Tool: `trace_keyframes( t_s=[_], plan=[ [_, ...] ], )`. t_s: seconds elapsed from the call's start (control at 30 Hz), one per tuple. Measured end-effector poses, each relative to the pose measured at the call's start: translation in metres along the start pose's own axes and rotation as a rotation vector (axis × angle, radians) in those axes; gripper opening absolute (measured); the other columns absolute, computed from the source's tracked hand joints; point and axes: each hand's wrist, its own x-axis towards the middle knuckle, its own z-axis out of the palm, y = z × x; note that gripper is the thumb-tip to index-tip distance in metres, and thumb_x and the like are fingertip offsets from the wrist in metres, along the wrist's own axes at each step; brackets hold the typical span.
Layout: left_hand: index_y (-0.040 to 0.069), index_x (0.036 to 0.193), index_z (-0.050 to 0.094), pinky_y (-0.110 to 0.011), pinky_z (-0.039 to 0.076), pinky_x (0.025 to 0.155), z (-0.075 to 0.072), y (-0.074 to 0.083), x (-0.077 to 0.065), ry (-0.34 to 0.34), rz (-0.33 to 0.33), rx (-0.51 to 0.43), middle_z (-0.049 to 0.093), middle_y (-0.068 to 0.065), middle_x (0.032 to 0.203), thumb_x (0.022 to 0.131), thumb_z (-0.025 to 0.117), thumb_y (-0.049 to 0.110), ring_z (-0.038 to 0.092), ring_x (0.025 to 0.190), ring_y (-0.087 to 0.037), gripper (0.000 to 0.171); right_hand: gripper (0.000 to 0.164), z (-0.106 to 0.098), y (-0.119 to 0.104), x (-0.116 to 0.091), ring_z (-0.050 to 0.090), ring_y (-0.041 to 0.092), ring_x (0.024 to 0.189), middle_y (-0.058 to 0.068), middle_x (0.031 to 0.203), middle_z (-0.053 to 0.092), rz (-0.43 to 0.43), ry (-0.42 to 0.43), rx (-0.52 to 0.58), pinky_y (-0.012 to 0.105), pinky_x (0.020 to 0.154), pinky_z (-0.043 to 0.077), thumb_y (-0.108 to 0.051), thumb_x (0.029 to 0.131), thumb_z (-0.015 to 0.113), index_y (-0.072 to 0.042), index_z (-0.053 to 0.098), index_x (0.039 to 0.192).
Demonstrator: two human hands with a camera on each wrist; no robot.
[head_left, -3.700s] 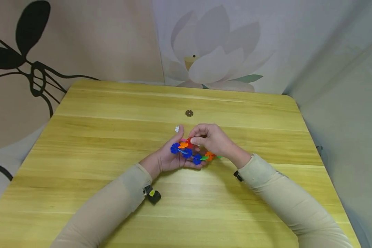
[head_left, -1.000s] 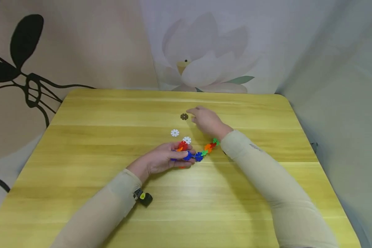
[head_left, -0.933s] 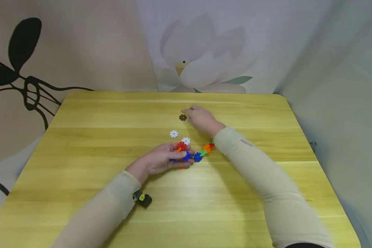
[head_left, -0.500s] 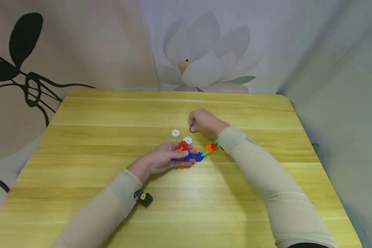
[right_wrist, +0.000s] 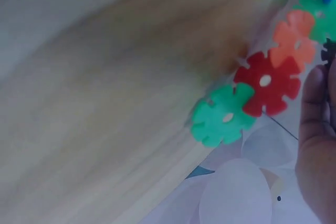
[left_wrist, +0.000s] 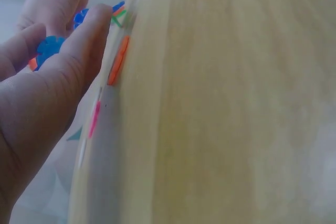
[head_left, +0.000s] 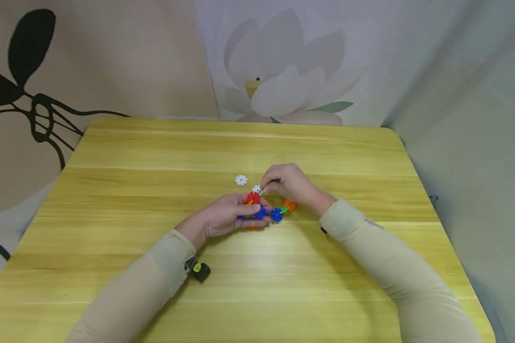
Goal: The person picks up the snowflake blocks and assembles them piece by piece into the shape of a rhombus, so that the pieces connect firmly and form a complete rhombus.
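A chain of interlocking snowflake discs runs across the fingers of my left hand [head_left: 223,214]. In the head view it includes a red disc [head_left: 253,197], a blue disc [head_left: 276,215] and an orange disc [head_left: 289,205]. My left thumb presses a blue disc against the fingers. My right hand [head_left: 295,183] pinches a dark brown disc [right_wrist: 327,52], edge-on and right at the red disc in the head view. The chain's far end shows in the right wrist view, with a red disc [right_wrist: 257,95] joined to a green disc [right_wrist: 223,121].
A loose white disc [head_left: 241,180] lies on the wooden table [head_left: 154,152] beyond my left hand. Another white disc [head_left: 256,189] sits just behind the red one. A pink disc [left_wrist: 94,119] shows edge-on in the left wrist view. A patterned wall backdrop [head_left: 154,57] stands behind the table.
My right hand reached to the far brown disc, picked it up and brought it back to the red disc. My left hand has kept hold of the chain, its thumb folding over it.
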Motion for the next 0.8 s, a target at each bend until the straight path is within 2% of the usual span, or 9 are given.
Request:
trace_keyframes(
  t_s=[0.2, 0.37, 0.5, 0.63, 0.8],
  plan=[
    [-0.011, 0.147, 0.046, -0.037, 0.058, 0.111, -0.002, 0.000, -0.001, -0.011, -0.004, -0.032, 0.063, -0.021, 0.141, 0.113, 0.051, 0.011, 0.074, 0.121, -0.026, 0.040, 0.008, 0.004, -0.003, -0.004, 0.077, 0.020, 0.094, 0.005, 0.097, 0.081, -0.099, 0.028, -0.096, 0.030, 0.087, 0.067, 0.000, 0.092, 0.081, -0.007, 0.082, 0.091],
    [-0.012, 0.148, 0.044, -0.035, 0.059, 0.110, -0.002, 0.000, -0.001, -0.018, -0.007, -0.038, 0.064, -0.021, 0.138, 0.114, 0.049, 0.011, 0.075, 0.119, -0.025, 0.041, 0.011, 0.008, -0.007, -0.007, 0.077, 0.018, 0.094, 0.003, 0.098, 0.078, -0.262, 0.053, -0.260, 0.026, 0.087, 0.066, 0.004, 0.092, 0.080, -0.008, 0.079, 0.093],
    [-0.012, 0.147, 0.044, -0.034, 0.059, 0.109, -0.001, 0.000, -0.001, -0.011, -0.007, -0.019, 0.061, -0.023, 0.141, 0.114, 0.049, 0.010, 0.074, 0.120, -0.026, 0.041, 0.021, 0.011, -0.008, -0.010, 0.076, 0.018, 0.094, 0.004, 0.098, 0.076, -0.373, 0.089, -0.347, 0.024, 0.088, 0.066, 0.013, 0.088, 0.079, -0.008, 0.077, 0.092],
    [-0.012, 0.146, 0.043, -0.035, 0.059, 0.110, 0.000, 0.000, -0.001, -0.014, -0.004, 0.007, 0.058, -0.025, 0.146, 0.114, 0.049, 0.010, 0.074, 0.121, -0.027, 0.040, 0.028, 0.013, -0.012, -0.010, 0.076, 0.019, 0.096, 0.005, 0.099, 0.076, -0.432, 0.114, -0.453, 0.024, 0.089, 0.066, 0.018, 0.081, 0.081, -0.008, 0.077, 0.092],
    [-0.011, 0.148, 0.040, -0.036, 0.057, 0.112, -0.001, -0.002, -0.001, -0.047, 0.002, 0.041, 0.053, -0.028, 0.154, 0.114, 0.049, 0.011, 0.072, 0.124, -0.028, 0.042, 0.034, 0.016, -0.018, -0.010, 0.076, 0.020, 0.099, 0.006, 0.102, 0.075, -0.479, 0.134, -0.537, 0.022, 0.089, 0.065, 0.024, 0.078, 0.072, -0.006, 0.077, 0.094]
  ],
)
